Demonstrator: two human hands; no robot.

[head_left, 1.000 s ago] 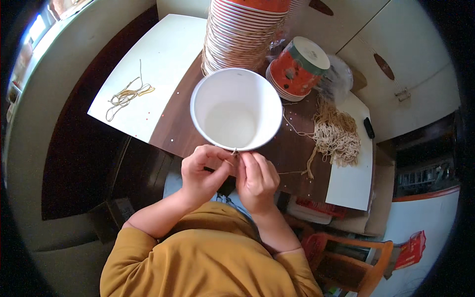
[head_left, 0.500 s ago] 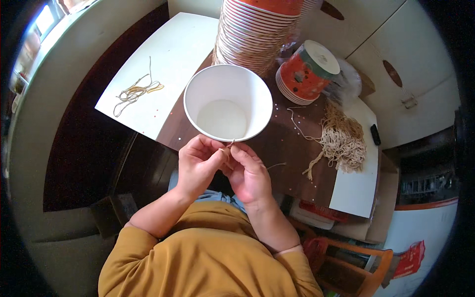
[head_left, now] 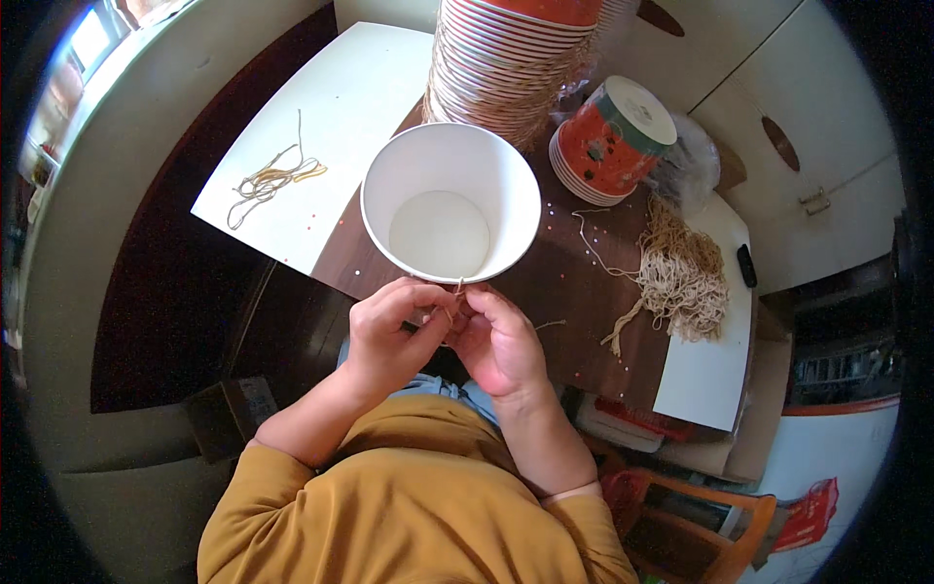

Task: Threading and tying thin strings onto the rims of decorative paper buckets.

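A white paper bucket (head_left: 449,209) stands mouth up on the brown tabletop in front of me. At its near rim a thin beige cord (head_left: 460,286) comes up over the edge. Just below that rim, my left hand (head_left: 394,326) pinches the cord between thumb and fingertips. Close beside it, my right hand (head_left: 501,341) also has thumb and finger closed on the cord. A loose cord end shows on the table to the right of my right hand. The cord's course between my fingers is partly hidden.
Behind the bucket rises a tall stack of buckets (head_left: 501,68). Several red and green buckets (head_left: 608,146) stand upside down to the right, near a heap of beige cords (head_left: 681,282). More cords (head_left: 272,182) lie on the white left panel. A wooden chair (head_left: 749,535) stands lower right.
My fingertips have drawn slightly apart at the rim, and my right hand has shifted a little to the right. Both still pinch the cord. The whole view has moved slightly.
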